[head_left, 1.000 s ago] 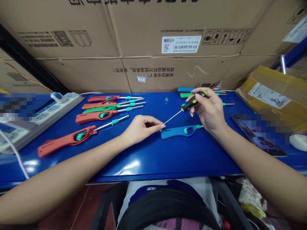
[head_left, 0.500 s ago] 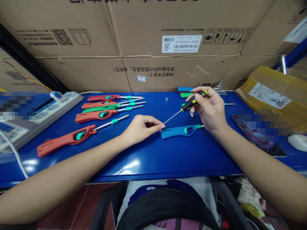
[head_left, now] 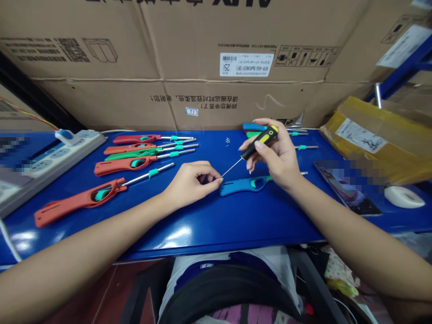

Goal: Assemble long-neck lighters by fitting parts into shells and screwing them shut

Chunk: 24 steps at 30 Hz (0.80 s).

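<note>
My right hand point(head_left: 276, 158) grips a black-and-yellow screwdriver point(head_left: 258, 143) by its handle, with the thin shaft slanting down to the left. Its tip meets the pinched fingertips of my left hand point(head_left: 191, 182), which rests on the blue table point(head_left: 216, 220). What those fingers hold is too small to make out. A blue long-nosed lighter point(head_left: 245, 185) lies on the table just below both hands, its handle end at my left fingertips.
Several red and green lighters point(head_left: 135, 155) lie in a row at the left. More lighters point(head_left: 256, 129) sit behind my right hand. A white power strip point(head_left: 50, 157) is far left, a phone point(head_left: 344, 186) and a white tape roll point(head_left: 403, 196) right, cardboard boxes point(head_left: 202, 63) behind.
The view has shifted a little, so everything sits further left in the picture. Both hands keep the same hold on the screwdriver and at its tip.
</note>
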### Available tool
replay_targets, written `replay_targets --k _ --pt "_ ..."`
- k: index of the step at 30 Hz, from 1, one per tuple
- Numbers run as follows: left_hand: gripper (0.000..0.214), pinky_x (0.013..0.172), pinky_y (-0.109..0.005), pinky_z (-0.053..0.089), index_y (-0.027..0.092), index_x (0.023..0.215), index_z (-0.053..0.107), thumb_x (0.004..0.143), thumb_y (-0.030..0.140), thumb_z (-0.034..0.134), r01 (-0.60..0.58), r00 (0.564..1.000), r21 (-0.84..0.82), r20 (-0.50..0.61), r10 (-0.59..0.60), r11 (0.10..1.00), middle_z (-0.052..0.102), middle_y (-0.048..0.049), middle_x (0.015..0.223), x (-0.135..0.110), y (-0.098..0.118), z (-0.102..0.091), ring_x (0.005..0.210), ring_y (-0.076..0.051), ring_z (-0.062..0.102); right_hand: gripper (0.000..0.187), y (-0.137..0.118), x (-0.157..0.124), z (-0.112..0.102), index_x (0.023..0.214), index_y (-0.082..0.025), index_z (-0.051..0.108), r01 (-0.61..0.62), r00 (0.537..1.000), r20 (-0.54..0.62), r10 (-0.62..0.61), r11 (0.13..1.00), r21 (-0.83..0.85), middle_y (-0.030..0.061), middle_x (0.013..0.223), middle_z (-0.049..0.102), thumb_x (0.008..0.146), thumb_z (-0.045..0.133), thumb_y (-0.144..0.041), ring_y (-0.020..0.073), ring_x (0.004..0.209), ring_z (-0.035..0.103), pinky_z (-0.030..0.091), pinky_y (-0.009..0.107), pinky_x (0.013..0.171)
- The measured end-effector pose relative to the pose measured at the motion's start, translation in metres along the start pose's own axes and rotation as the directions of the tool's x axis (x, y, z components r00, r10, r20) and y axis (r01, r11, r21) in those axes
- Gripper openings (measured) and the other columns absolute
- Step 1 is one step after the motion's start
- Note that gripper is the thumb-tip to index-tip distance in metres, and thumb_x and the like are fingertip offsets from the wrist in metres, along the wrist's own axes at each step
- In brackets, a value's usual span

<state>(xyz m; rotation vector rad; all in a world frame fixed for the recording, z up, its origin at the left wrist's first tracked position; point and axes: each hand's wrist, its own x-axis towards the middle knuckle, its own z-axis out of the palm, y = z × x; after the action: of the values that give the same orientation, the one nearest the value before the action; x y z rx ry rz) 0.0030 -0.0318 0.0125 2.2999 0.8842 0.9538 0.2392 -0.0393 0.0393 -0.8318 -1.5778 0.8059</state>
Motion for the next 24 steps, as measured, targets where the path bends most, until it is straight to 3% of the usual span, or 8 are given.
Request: replay_targets --k 5,11,15,24 --pt "0.022 0.06 -0.023 0.044 0.018 0.098 0.08 0.087 0.037 0.075 0.021 0.999 0.03 0.047 -0.023 0.999 0.063 -0.0003 0.08 0.002 -0.002 -0.002 0.063 -0.01 0.052 0.051 -0.009 0.008 0.005 0.127 -0.031 0.045 0.097 0.993 0.069 -0.095 0.995 -0.013 -0.0021 0.088 0.069 0.092 0.072 -0.057 0.0114 0.051 0.062 0.056 0.027 0.042" --pt "0.054 0.084 -0.033 0.053 0.02 0.124 0.071 0.082 0.051 0.081 0.0 0.983 0.075 0.182 -0.013 0.997 0.071 -0.0058 0.111 0.001 -0.005 -0.002 0.101 -0.022 0.064 0.045 -0.012 0.026 0.008 0.131 -0.032 0.05 0.255 0.967 0.042 -0.252 0.941 -0.222 0.0005 0.094 0.066 0.096 0.064 -0.057 0.0141 0.068 0.069 0.06 0.025 0.051" --pt "0.048 0.098 -0.038 0.05 0.019 0.123 0.071 0.083 0.042 0.082 -0.065 0.97 0.087 0.238 0.043 0.994 0.074 -0.0048 0.113 0.001 -0.005 -0.001 0.105 -0.023 0.064 0.042 -0.004 0.025 0.015 0.134 -0.033 0.048 0.318 0.944 0.015 -0.329 0.901 -0.296 0.0022 0.098 0.066 0.101 0.058 -0.056 0.0135 0.069 0.068 0.059 0.024 0.049" --pt "0.034 0.095 -0.037 0.049 0.016 0.116 0.074 0.087 0.033 0.08 -0.148 0.961 0.065 0.245 0.128 0.987 0.075 -0.0052 0.109 -0.001 -0.005 0.001 0.101 -0.021 0.065 0.037 0.0 0.003 0.024 0.133 -0.033 0.048 0.288 0.945 -0.081 -0.318 0.921 -0.261 0.0002 0.09 0.066 0.101 0.061 -0.046 0.0117 0.06 0.065 0.058 0.023 0.047"
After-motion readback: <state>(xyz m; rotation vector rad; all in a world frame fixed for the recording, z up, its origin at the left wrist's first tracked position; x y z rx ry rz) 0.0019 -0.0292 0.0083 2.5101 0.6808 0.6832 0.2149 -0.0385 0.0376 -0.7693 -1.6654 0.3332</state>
